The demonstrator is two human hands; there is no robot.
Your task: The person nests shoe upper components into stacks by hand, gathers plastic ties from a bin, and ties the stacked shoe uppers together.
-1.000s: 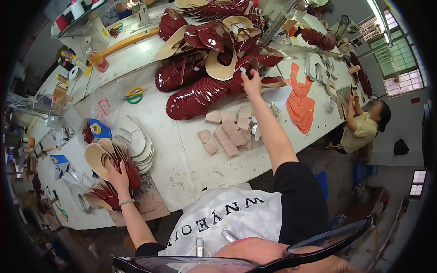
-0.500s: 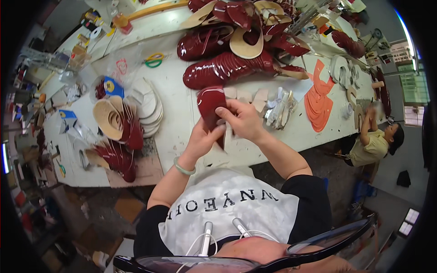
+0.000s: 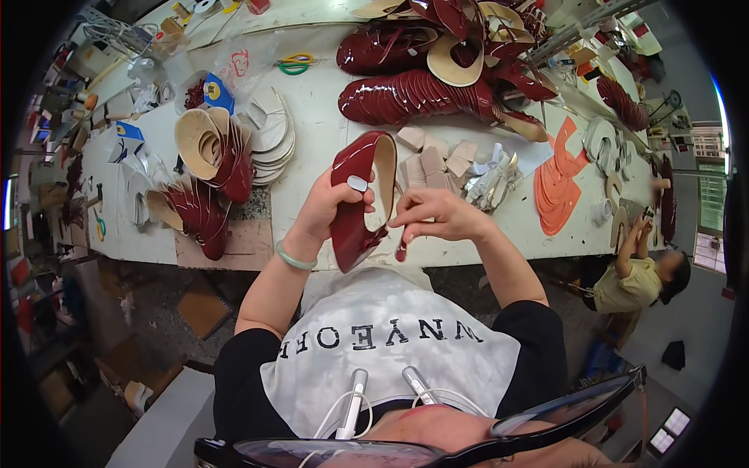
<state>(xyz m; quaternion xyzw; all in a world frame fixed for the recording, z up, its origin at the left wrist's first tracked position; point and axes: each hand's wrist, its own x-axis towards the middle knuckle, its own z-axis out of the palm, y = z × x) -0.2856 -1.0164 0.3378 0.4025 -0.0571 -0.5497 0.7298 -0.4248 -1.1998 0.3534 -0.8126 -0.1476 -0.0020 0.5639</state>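
My left hand grips a glossy dark red shoe upper, thumb pressed on its outer face and fingers behind it. The upper stands on its side above the table, its beige lining showing through the long opening. Close to its lower right edge is my right hand, with thumb and forefinger bent toward each other. A short dark red strap hangs at those fingertips; how they hold it is partly hidden. Beyond the right hand lie several small beige pads.
A long row of dark red uppers lies at the back. Stacked uppers and white pieces sit at left, green-and-yellow scissors behind. A plastic packet and orange pieces lie right. Another person works far right.
The upper has turned and spread, now showing its opening and lining. My right hand has left its face and shifted right and down to its edge. The whole view has shifted.
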